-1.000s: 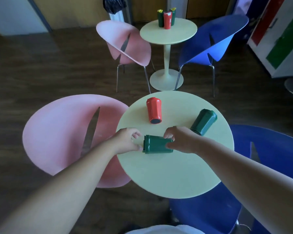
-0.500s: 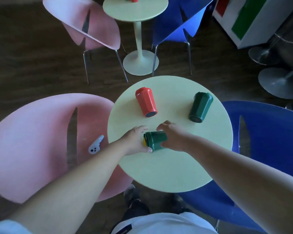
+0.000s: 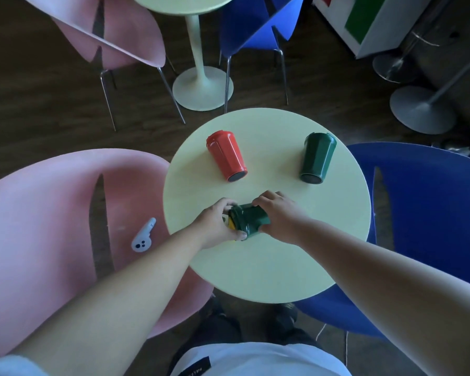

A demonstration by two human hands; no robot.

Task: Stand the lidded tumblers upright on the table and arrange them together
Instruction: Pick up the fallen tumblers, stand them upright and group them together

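A dark green tumbler (image 3: 248, 219) with a yellow lid patch is tilted up off the round pale-green table (image 3: 269, 267), lid end toward me. My left hand (image 3: 217, 223) grips its lid end and my right hand (image 3: 278, 215) grips its body. A red tumbler (image 3: 226, 156) lies on its side at the table's far left, base toward me. A second dark green tumbler (image 3: 317, 157) lies on its side at the far right, base toward me.
A pink chair (image 3: 52, 240) stands left of the table with a small white controller (image 3: 143, 235) on its seat. A blue chair (image 3: 429, 226) stands on the right. Beyond are another pale table's pedestal (image 3: 201, 82), a pink chair (image 3: 114, 31) and a blue chair (image 3: 255, 28).
Both hands have tipped the near green tumbler from lying flat sideways to a raised, tilted pose. The view has dropped to look more steeply down at the table.
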